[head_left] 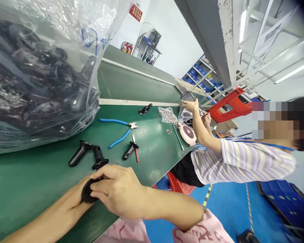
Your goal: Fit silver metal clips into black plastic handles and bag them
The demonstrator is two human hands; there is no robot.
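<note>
Left to right from my remote seat: one bulging clear bag (93,40), crowded with dark parts, a large stock outside the hands; one loose black handle (77,155), flanged, lying on the desk (20,189); my left grip (76,194), mostly hidden behind the work, its closure more than I can tell; one black flanged piece (86,193), at the near side of the desk between the two hands, round, dark and smooth at the disc, the rest covered; a second black handle (98,153), beside the first, flange toward the hands; my right grip (119,190), fingers pinched about the disc's rim; one pair of pliers (116,121), blue-handled, laid down with legs spread; a third black handle (129,152), a slim red stick (136,155) beside it; one small black part (145,110), farther back; one bag of small metal pieces (167,115); a loose metal cluster (168,132). Progress, as I judge it: one piece in hand, mid-handling, not yet set down; whether the three loose handles are finished or waiting, I cannot tell.
</note>
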